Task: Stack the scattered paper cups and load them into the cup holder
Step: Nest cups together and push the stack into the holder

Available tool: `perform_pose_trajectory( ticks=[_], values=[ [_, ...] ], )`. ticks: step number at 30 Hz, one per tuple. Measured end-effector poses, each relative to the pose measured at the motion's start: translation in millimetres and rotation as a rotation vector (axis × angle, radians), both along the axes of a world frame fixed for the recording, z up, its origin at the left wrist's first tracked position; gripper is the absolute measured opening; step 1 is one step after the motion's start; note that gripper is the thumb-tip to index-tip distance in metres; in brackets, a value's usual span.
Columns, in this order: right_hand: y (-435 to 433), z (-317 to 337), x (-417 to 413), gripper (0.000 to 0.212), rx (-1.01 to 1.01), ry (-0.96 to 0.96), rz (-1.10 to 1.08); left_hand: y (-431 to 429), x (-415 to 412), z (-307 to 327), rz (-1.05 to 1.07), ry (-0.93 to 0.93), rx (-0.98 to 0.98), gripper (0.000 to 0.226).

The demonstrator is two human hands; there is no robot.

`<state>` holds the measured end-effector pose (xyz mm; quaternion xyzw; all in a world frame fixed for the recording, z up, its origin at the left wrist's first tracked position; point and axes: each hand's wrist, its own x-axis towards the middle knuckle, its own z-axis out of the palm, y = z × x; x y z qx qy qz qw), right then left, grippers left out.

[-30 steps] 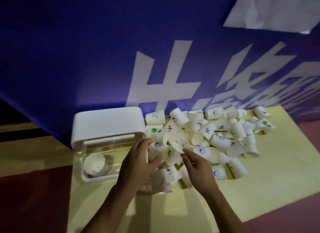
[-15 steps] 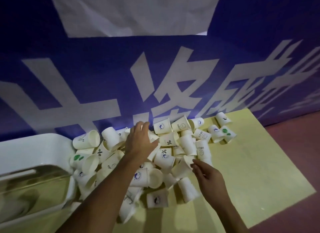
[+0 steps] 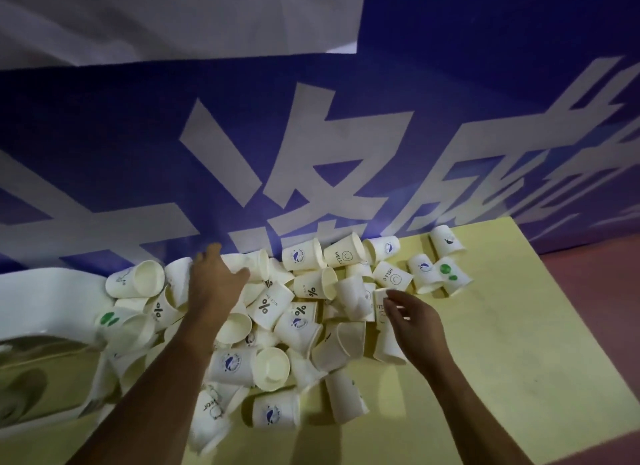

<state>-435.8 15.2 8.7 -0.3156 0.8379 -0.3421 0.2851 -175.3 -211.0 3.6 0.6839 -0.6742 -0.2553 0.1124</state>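
Observation:
Several white paper cups [image 3: 277, 312] lie jumbled in a heap on the yellow table [image 3: 519, 343], against the blue banner. The white cup holder [image 3: 52, 291] with its clear front sits at the left edge, partly out of frame. My left hand [image 3: 216, 281] reaches over the back of the heap, fingers stretched forward and thumb spread, resting on cups there. My right hand [image 3: 415, 322] is at the heap's right side, its fingers curled round the base of an upturned "HELLO" cup [image 3: 381, 326].
A blue banner [image 3: 450, 135] with large white characters rises directly behind the heap. A few loose cups [image 3: 440, 267] lie apart at the back right. Bare yellow table extends right and toward me, and red floor [image 3: 606, 291] shows beyond its right edge.
The view has swung right, pushing the cup holder to the left edge. My left hand has reached from the holder to the back of the heap. My right hand has closed on the upturned cup.

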Motion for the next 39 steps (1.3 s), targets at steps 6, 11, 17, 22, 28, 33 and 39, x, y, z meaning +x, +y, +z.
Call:
perform_pose_trajectory(
  ticks=[6, 11, 17, 22, 28, 33, 39],
  values=[
    [-93, -19, -45, 0.075, 0.114, -0.039, 0.042, 41, 11, 47, 0.052, 0.199, -0.099, 0.083],
    [-150, -48, -57, 0.083, 0.226, -0.072, 0.158, 64, 36, 47, -0.04, 0.213, -0.081, 0.069],
    [-160, -78, -60, 0.086, 0.16, -0.119, 0.122, 77, 56, 48, 0.017, 0.411, -0.031, 0.062],
    [-136, -43, -41, 0.06, -0.06, -0.074, 0.006, 79, 69, 53, 0.035, 0.486, -0.051, 0.051],
    [-98, 4, -1, 0.041, -0.189, -0.019, 0.049, 76, 89, 56, -0.02, 0.518, -0.082, 0.06],
    [-71, 45, 64, 0.058, -0.227, 0.074, 0.119, 85, 121, 69, -0.056, 0.614, -0.08, 0.063],
    [-65, 83, 205, 0.074, -0.317, 0.1, 0.226, 87, 228, 81, -0.148, 0.622, -0.104, 0.066]
  ],
)
